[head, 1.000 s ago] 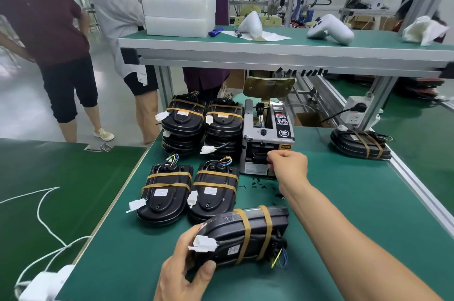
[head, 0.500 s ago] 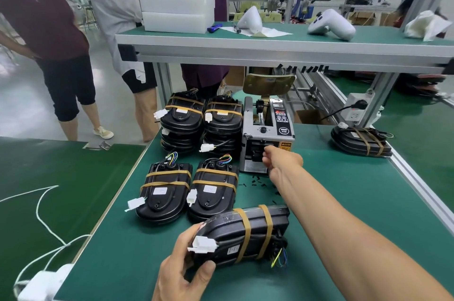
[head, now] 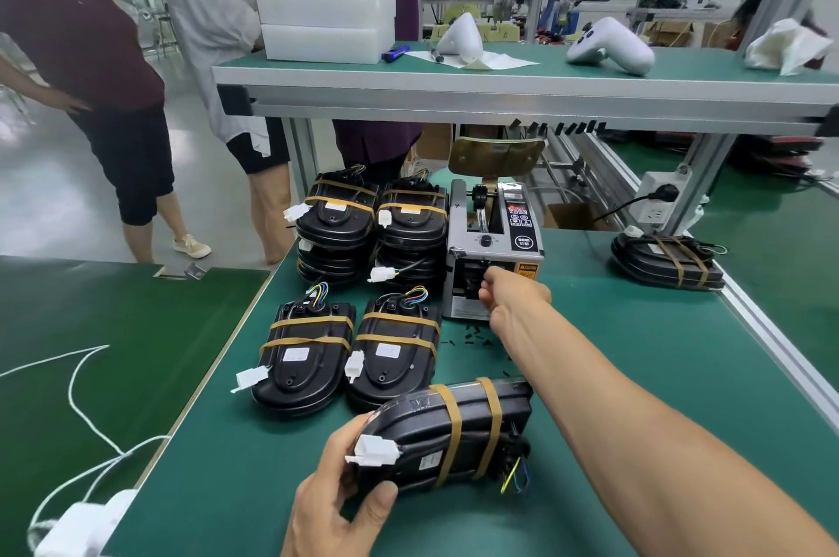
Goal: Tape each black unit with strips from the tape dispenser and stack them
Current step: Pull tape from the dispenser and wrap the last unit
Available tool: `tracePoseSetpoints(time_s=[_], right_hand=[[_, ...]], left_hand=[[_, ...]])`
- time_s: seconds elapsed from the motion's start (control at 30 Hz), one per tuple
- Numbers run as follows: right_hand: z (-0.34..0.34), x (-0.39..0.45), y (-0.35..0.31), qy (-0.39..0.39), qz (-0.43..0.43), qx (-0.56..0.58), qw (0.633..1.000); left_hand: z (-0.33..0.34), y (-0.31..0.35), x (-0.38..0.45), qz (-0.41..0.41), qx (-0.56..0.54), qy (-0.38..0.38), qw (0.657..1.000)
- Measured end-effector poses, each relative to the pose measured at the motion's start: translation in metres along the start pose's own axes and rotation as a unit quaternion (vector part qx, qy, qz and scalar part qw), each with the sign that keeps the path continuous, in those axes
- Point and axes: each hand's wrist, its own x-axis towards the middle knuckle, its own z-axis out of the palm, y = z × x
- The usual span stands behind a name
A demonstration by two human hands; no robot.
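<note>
Green-matted bench [head: 635,375] in a factory hall, with an upper shelf [head: 522,84] on aluminium framing above it. Three persons stand in the aisle at upper left.

Left hand [head: 336,497]: its grip is clamped on the near end of a black unit [head: 449,434], thumb on the front edge, fingers wrapped over the top beside a white connector [head: 374,449]. This unit lies on its side on the bench at the near edge and carries two tan tape bands across its body; coloured wires protrude at its right end.

Right hand [head: 513,297]: arm extended to the outlet at the front of the tape dispenser [head: 492,247], fingers drawn together at the slot. Whether a strip is pinched between them cannot be told.

Two taped units [head: 349,356] lie flat side by side, left of the dispenser and behind the held unit. Behind those, two stacks of taped units [head: 372,225] stand against the dispenser's left side. Another taped unit [head: 665,261] lies well apart at the right edge of the bench. Small black scraps [head: 472,334] are scattered just in front of the dispenser.
</note>
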Motion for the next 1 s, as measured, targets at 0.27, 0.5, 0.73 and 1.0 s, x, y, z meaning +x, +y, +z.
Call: tracePoseSetpoints(time_s=[0.27,0.5,0.73,1.0], right_hand=[[-0.05,-0.024,-0.003,-0.17,0.044,-0.115,0.978],[-0.141,-0.066,0.002,-0.29,0.003,-0.102,0.952],[-0.143,-0.078,-0.003,-0.305,-0.042,-0.107,0.945],[-0.169,-0.087,0.009,-0.324,-0.072,-0.141,0.933]], left_hand=[[0.001,0.003,0.0,0.006,-0.01,0.009,1.0],[-0.002,-0.001,0.0,-0.003,-0.027,-0.001,1.0],[-0.002,-0.004,0.0,-0.017,-0.034,-0.01,0.999],[-0.004,-0.014,-0.001,-0.028,-0.042,-0.012,0.999]])
